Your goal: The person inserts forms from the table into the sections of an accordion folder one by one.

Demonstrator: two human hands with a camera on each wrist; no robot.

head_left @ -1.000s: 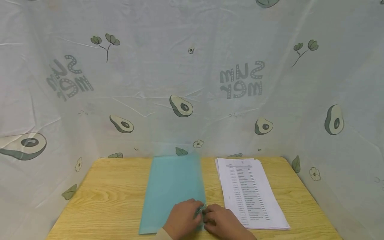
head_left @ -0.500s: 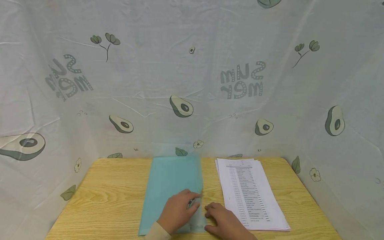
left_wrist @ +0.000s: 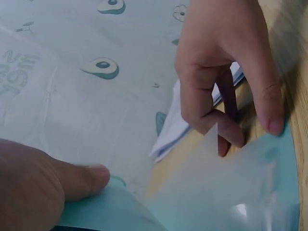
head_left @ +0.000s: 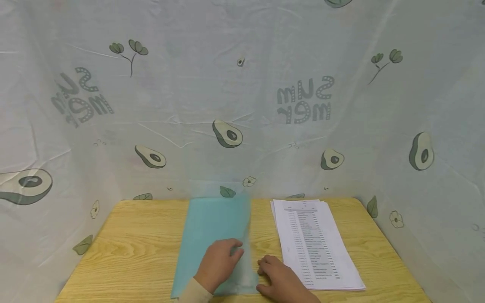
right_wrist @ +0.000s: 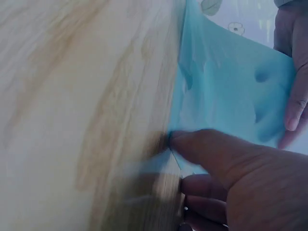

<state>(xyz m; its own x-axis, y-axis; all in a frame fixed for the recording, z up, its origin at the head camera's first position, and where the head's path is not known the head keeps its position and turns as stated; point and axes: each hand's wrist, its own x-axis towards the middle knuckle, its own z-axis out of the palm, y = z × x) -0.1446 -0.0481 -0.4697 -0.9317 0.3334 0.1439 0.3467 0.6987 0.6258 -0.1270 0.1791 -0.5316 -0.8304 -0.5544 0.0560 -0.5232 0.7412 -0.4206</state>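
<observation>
left hand [head_left: 217,261], shifted left, pinches folder [head_left: 208,219] cover, leaving it partly open; right hand [head_left: 281,277] bent at corner, grip unclear.

Head view forward, wrists close — folder [head_left: 210,223] seemingly shared

Wears a plain cream sleeve [head_left: 192,293] on left arm, ending in a neat cuff [head_left: 203,288] edge at the wrist. Shows that cuff as a greyish sliver, top right corner of right wrist view. Bare left hand [head_left: 217,263]; bare right hand [head_left: 282,280]. Visible in left wrist view: creases across right thumb joint.
</observation>
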